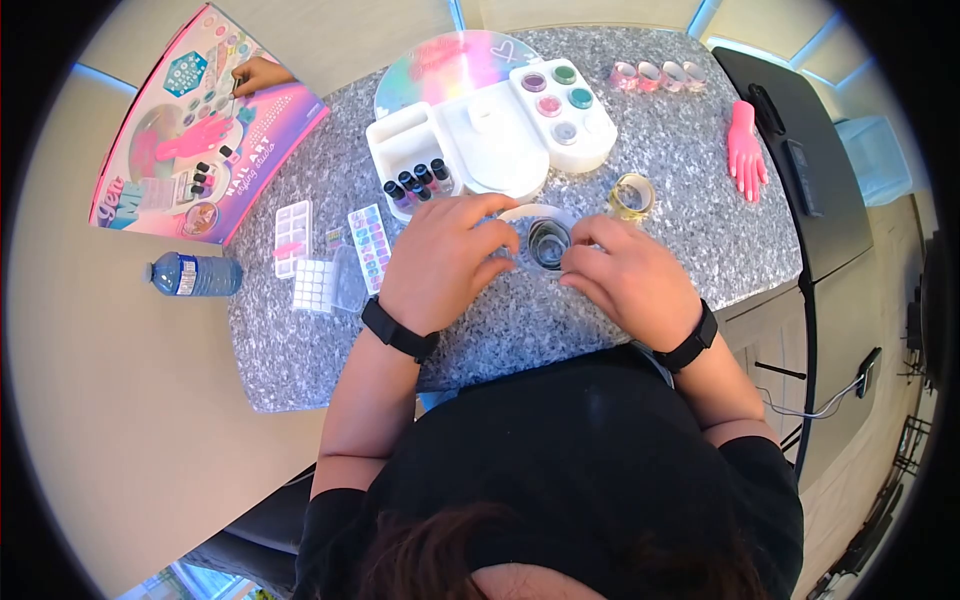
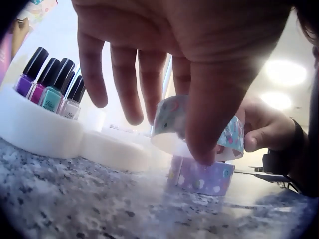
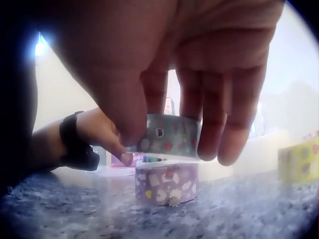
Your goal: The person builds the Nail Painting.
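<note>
Inward from the near edge of the desk (image 1: 490, 345), the left hand (image 1: 440, 255) and right hand (image 1: 637, 275), both half open, pinch a teal tape roll (image 3: 174, 135) from opposite sides, apparently to steady it just above a purple tape roll (image 3: 167, 185).

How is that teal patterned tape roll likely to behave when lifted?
Probably stiff: the teal patterned roll keeps its curved shape between the left hand and right hand. Likely light for its size, since its middle is hollow. Could well roll if set on its curved side; laid flat, it should sit steadier.
</note>
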Demonstrator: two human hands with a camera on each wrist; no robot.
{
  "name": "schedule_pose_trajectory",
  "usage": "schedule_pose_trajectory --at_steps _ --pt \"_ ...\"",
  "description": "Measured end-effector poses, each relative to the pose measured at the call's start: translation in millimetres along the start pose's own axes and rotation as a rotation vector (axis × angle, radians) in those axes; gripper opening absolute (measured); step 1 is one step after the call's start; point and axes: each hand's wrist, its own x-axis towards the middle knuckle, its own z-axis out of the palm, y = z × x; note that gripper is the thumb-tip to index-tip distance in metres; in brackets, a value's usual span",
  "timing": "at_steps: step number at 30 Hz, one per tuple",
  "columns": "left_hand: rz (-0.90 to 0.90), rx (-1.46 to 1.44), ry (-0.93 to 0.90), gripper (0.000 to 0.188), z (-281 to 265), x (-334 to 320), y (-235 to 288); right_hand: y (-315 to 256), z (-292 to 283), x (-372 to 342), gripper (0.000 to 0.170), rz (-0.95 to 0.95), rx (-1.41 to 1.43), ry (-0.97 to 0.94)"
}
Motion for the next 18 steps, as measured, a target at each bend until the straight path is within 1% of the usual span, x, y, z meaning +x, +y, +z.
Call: schedule_pose_trajectory --at_steps 1,3,8,10,12,13,14,15,16,18 --pt "-0.001 0.000 0.000 0.029 1 -1 -1 0 1 0 0.020 0.006 -0.003 -0.027" --pt "-0.016 -0.044 -0.035 0.035 3 -1 -1 -1 0 1 0.020 0.003 -0.004 -0.032" --pt "-0.054 -0.076 -0.073 0.039 1 -1 2 -1 1 0 0.021 0.017 0.003 -0.051" --pt "-0.071 -0.069 -0.090 0.040 1 -1 4 2 2 0 0.021 0.025 0.033 -0.005" --pt "-0.163 -0.044 -0.077 0.041 0 1 8 3 0 -1 0.020 0.031 0.036 -0.010" --pt "-0.162 -0.046 -0.077 0.041 0 2 8 4 -1 -1 0.018 0.038 0.041 -0.013" --pt "-0.208 -0.118 -0.085 0.040 0 2 8 6 -1 -1 0.018 0.039 0.040 -0.013" --pt "-0.256 -0.191 -0.094 0.038 1 3 9 8 0 -1 0.017 0.055 0.046 -0.064" --pt "-0.256 -0.191 -0.095 0.038 0 3 9 9 1 -1 0.015 0.070 0.053 -0.114" --pt "-0.216 -0.180 -0.220 0.028 -3 3 9 8 4 -1 0.014 0.081 0.063 -0.103"
